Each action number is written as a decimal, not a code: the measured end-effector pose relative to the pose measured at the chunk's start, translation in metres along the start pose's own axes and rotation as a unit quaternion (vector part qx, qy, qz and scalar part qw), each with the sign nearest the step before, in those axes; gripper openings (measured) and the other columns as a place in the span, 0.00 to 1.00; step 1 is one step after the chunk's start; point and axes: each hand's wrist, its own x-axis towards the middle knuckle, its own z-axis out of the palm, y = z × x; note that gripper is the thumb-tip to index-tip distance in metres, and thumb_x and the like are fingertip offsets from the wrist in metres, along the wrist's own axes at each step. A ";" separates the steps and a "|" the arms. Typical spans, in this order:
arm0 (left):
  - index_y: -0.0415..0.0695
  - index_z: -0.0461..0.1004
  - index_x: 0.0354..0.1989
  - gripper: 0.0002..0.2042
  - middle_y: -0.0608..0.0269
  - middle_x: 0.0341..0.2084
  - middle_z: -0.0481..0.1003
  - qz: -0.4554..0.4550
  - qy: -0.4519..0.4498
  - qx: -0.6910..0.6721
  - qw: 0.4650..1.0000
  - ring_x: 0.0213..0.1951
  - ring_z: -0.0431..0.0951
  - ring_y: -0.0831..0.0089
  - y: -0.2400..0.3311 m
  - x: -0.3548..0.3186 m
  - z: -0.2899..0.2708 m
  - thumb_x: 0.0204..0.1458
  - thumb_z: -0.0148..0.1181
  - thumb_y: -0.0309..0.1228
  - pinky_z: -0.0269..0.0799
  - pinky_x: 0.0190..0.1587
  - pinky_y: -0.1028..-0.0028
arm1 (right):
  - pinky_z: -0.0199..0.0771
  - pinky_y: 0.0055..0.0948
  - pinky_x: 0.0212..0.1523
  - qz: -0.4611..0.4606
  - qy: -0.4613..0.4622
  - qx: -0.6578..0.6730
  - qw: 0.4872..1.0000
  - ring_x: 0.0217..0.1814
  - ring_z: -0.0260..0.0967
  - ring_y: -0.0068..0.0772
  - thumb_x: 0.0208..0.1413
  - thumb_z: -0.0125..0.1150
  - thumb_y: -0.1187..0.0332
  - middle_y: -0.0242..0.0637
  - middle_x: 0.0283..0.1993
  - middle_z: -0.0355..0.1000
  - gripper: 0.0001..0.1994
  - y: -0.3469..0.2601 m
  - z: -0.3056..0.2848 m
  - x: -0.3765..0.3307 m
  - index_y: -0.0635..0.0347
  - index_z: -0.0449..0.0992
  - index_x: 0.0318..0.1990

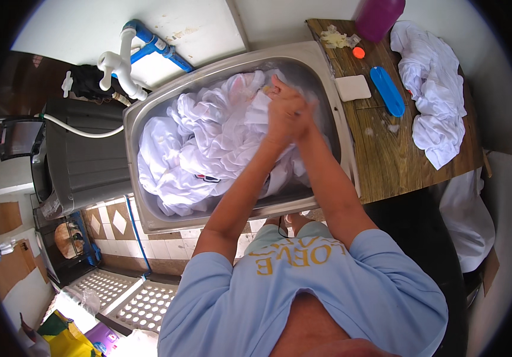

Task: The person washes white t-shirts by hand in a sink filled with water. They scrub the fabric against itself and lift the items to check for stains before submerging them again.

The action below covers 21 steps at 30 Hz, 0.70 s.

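Note:
A steel sink basin [345, 140] is filled with wet white cloth [208, 128], bunched in folds, with a small dark and red print near its front. My hands meet over the right side of the basin, pressed against each other and partly smeared by motion. My left hand [284, 112] is closed, with white cloth at its fingers. My right hand [305, 119] is closed against the left one; what lies between the palms is hidden. Water shows around the cloth near both hands.
A white tap [126, 71] on blue pipe stands at the back left. A dark grey bin-like box [86, 149] sits left of the sink. On the wooden table [381, 172] are a blue tray [388, 91], a white square [353, 88], an orange cap [359, 52] and a white garment [434, 89].

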 end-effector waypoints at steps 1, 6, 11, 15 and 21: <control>0.40 0.72 0.18 0.10 0.60 0.17 0.73 0.020 -0.019 0.074 0.997 0.21 0.72 0.74 -0.005 0.001 0.002 0.48 0.60 0.30 0.67 0.25 0.72 | 0.65 0.22 0.32 -0.042 0.007 -0.008 0.999 0.30 0.63 0.23 0.56 0.55 0.58 0.28 0.28 0.65 0.12 0.009 -0.004 0.001 0.56 0.72 0.38; 0.37 0.73 0.19 0.08 0.55 0.14 0.72 -0.108 -0.041 0.080 0.990 0.16 0.73 0.69 -0.063 0.010 -0.008 0.48 0.55 0.24 0.65 0.20 0.67 | 0.69 0.25 0.39 -0.071 0.310 -0.053 0.946 0.39 0.68 0.26 0.56 0.55 0.55 0.30 0.33 0.70 0.12 0.033 0.066 -0.002 0.54 0.72 0.35; 0.36 0.68 0.12 0.14 0.58 0.07 0.66 0.067 -0.027 0.182 0.981 0.11 0.66 0.71 -0.033 0.014 0.016 0.47 0.58 0.27 0.57 0.16 0.68 | 0.66 0.28 0.29 -0.104 0.162 -0.032 0.981 0.25 0.63 0.26 0.56 0.50 0.48 0.27 0.24 0.64 0.17 0.019 0.043 -0.005 0.52 0.71 0.30; 0.38 0.67 0.10 0.17 0.65 0.06 0.62 -0.058 -0.012 0.098 0.993 0.11 0.62 0.78 -0.049 0.015 0.000 0.49 0.59 0.30 0.53 0.16 0.72 | 0.69 0.32 0.28 -0.053 0.133 0.014 0.990 0.27 0.67 0.28 0.56 0.51 0.47 0.29 0.23 0.65 0.17 0.017 0.031 -0.013 0.50 0.68 0.30; 0.39 0.68 0.11 0.17 0.68 0.07 0.58 -0.256 0.007 -0.059 0.965 0.13 0.55 0.84 -0.013 0.025 -0.015 0.51 0.58 0.32 0.50 0.16 0.78 | 0.69 0.32 0.28 -0.103 0.320 -0.017 0.942 0.26 0.67 0.30 0.57 0.50 0.49 0.31 0.22 0.64 0.15 0.010 0.055 -0.011 0.49 0.68 0.33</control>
